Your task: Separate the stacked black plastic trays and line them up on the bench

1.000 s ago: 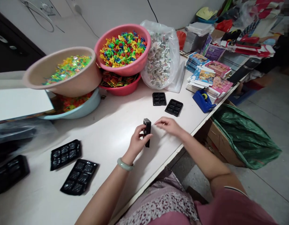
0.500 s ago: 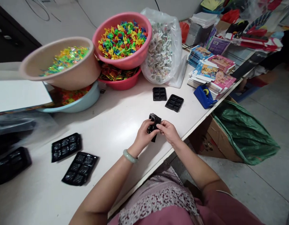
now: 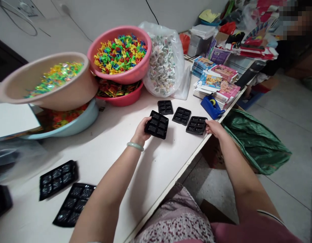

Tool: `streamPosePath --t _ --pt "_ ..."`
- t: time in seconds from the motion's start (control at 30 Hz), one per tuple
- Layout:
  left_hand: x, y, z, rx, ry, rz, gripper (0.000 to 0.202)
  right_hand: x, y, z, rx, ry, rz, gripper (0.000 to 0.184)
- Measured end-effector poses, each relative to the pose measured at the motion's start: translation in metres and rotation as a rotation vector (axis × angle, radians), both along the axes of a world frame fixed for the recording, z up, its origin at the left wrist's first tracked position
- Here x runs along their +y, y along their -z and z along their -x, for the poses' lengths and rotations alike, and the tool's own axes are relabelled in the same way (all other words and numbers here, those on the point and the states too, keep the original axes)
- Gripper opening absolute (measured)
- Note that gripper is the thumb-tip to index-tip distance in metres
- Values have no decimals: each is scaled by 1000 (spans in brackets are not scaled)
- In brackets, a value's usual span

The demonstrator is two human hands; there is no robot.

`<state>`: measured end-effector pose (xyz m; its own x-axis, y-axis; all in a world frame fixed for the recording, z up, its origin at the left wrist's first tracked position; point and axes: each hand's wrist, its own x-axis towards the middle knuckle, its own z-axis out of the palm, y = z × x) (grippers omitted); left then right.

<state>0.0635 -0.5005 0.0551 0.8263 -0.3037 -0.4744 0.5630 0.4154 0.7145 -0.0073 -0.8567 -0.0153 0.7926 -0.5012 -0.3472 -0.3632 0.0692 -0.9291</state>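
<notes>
My left hand grips a black six-cell plastic tray by its near left edge, held just above the white table. My right hand holds the right edge of another black tray lying flat near the table's right edge. Two more small black trays lie just behind, in a row with it.
Basins of coloured plastic pieces and a clear bag of packets stand at the back. Stacked printed cards and a blue tape dispenser sit right. Larger black trays lie near left. A green bag hangs beside the table.
The stack held in both hands has been split: my right hand carried one tray right and set it down, my left hand moved forward with the other.
</notes>
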Motion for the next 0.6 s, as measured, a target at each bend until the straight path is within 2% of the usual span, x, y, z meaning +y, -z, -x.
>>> streamPosePath --t 0.07,0.13,0.17,0.23,0.3,0.37,0.5,0.6 --pt "-11 5 -13 44 23 44 19 2 -2 -4 81 -5 166 20" --pt "-14 13 -19 70 28 65 20 9 -5 -5 127 -64 499 21" --pt "-12 18 -21 88 31 62 20 15 -7 -6 111 -137 683 29" --pt "-4 27 -22 133 49 35 21 30 -8 -10 8 -395 965 45" --pt "8 34 -25 161 67 6 22 48 -9 -19 -102 -675 1065 57" --pt "18 37 -28 167 76 1 23 67 -9 -34 -124 -859 1120 64" --pt "32 39 -32 217 88 46 22 108 -14 -75 -135 -985 1178 60" --pt "39 47 -25 279 89 56 20 138 -17 -107 -141 -1006 1207 53"
